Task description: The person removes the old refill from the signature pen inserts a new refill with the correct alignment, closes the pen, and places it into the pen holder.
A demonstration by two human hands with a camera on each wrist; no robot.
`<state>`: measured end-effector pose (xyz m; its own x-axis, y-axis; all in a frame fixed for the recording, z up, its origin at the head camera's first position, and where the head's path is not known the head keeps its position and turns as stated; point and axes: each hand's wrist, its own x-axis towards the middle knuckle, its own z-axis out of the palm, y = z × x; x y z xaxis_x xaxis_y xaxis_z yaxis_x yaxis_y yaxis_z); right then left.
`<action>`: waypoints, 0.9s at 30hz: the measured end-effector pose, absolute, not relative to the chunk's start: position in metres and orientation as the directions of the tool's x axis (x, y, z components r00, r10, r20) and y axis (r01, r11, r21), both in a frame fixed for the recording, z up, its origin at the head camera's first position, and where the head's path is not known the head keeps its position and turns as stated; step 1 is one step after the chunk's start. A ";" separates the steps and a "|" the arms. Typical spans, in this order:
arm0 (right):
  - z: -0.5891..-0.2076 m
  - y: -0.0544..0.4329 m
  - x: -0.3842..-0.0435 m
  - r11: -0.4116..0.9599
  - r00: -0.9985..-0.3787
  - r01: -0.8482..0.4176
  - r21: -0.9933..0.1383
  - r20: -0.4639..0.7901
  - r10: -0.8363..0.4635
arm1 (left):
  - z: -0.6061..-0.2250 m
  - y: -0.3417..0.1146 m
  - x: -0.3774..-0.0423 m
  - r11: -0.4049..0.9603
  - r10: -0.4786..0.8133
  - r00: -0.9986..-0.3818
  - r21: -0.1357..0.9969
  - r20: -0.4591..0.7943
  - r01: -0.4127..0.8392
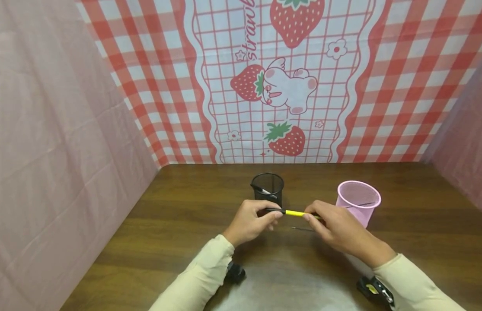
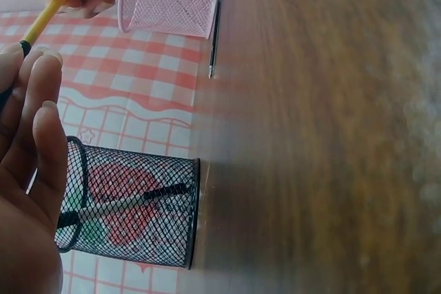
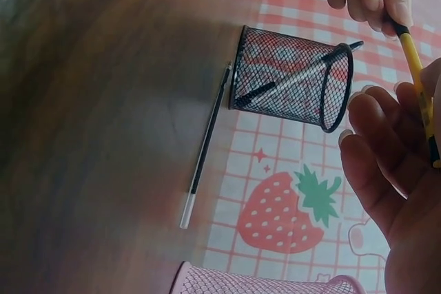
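Observation:
Both hands hold a yellow pen with black ends level above the table. My left hand pinches its black left end between thumb and fingers. The other end is between the thumb and fingers of my right hand, which partly cover it. In the right wrist view a thin pen refill, dark with a whitish end, lies on the table below the hands. Just behind my left hand stands a black mesh cup with a black and white pen leaning inside.
A pink mesh pen cup stands beyond my right hand, with a thin dark stick inside. The brown wooden table ends at a red checked strawberry cloth. A pink curtain hangs along the left side.

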<state>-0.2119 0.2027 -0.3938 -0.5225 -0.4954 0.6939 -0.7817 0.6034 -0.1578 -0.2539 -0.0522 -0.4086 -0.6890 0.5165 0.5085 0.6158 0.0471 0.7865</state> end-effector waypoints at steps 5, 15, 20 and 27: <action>-0.393 0.203 -0.211 0.601 -0.523 -0.784 -0.157 0.689 -0.502 | -0.400 -0.052 -0.247 0.055 0.519 -0.683 0.777 0.514 0.627; -0.393 0.203 -0.212 0.595 -0.520 -0.788 -0.156 0.686 -0.509 | -0.379 -0.054 -0.235 0.038 0.526 -0.679 0.784 0.512 0.620; -0.393 0.203 -0.211 0.593 -0.515 -0.791 -0.152 0.687 -0.512 | -0.380 -0.057 -0.235 0.023 0.525 -0.694 0.807 0.492 0.590; -0.394 0.206 -0.212 0.595 -0.517 -0.789 -0.154 0.690 -0.507 | -0.380 -0.057 -0.237 0.019 0.521 -0.698 0.811 0.491 0.584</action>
